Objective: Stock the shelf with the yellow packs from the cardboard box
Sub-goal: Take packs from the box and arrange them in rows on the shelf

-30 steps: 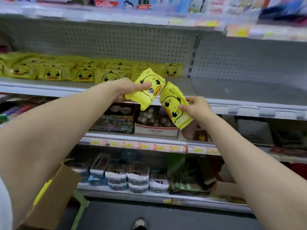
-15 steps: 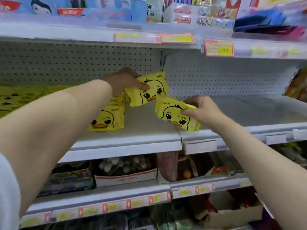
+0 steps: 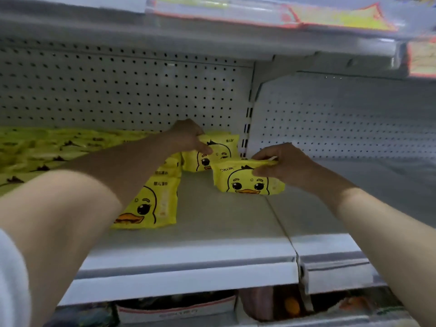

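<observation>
Yellow pack [image 3: 221, 151] pinched in left hand [image 3: 186, 135], second pack [image 3: 247, 181] in right hand [image 3: 285, 164], prob. touching shelf [image 3: 212, 213] below fingers [image 3: 263, 172]; next: release.

A dark-slotted upright [image 3: 246, 128] divides two grey perforated back panels [image 3: 118, 90]. High above it, to the right, hang blurred yellow price labels [image 3: 342, 18] edged in red. Well below it sits a white tray [image 3: 177, 311] with red lettering, something orange [image 3: 292, 306] just right of the tray.

Single head-worn wide-angle camera, facing forward into the shelf [image 3: 212, 234] at close range, looking under the upper shelf [image 3: 118, 27], taking in left forearm [image 3: 99, 185] and right forearm [image 3: 377, 223] from the bottom corners
</observation>
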`<action>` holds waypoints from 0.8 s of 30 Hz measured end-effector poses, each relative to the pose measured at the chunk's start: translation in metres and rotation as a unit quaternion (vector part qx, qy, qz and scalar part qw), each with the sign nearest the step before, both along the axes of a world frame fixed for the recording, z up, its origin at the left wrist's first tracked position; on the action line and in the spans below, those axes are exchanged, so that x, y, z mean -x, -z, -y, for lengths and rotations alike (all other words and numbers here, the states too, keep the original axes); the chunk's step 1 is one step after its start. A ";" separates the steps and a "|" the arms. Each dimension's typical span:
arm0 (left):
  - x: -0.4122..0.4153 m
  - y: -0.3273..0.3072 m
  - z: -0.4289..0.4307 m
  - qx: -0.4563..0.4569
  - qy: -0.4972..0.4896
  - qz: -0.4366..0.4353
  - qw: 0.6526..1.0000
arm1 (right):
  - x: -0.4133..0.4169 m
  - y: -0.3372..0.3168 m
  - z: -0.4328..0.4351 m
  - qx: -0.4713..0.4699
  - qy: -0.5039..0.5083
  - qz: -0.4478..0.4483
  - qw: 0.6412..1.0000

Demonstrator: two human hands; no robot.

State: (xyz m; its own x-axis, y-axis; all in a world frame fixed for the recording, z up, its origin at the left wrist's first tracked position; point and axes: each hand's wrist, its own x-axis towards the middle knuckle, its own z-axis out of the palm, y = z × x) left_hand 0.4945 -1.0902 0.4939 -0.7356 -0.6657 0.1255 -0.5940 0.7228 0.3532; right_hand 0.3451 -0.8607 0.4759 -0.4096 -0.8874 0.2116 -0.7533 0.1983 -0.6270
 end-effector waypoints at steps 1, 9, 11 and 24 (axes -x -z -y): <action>0.003 0.003 0.006 0.016 0.007 0.004 1.000 | 0.002 0.002 0.006 0.002 -0.005 0.000 1.000; 0.019 0.001 0.032 0.116 0.034 0.049 0.991 | 0.016 0.000 0.036 0.000 -0.044 -0.003 0.999; 0.023 0.001 0.037 0.126 0.037 0.052 0.990 | 0.020 0.001 0.040 0.000 -0.047 -0.004 0.999; 0.023 -0.010 0.029 0.186 0.094 -0.067 0.976 | 0.032 0.004 0.068 -0.003 -0.058 0.019 0.998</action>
State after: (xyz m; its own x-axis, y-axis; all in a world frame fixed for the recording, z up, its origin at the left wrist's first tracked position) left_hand 0.4716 -1.1187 0.5034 -0.8004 -0.4118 0.4357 -0.4059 0.9071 0.1117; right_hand 0.3133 -0.9291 0.4722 -0.3124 -0.9305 0.1913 -0.7465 0.1159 -0.6552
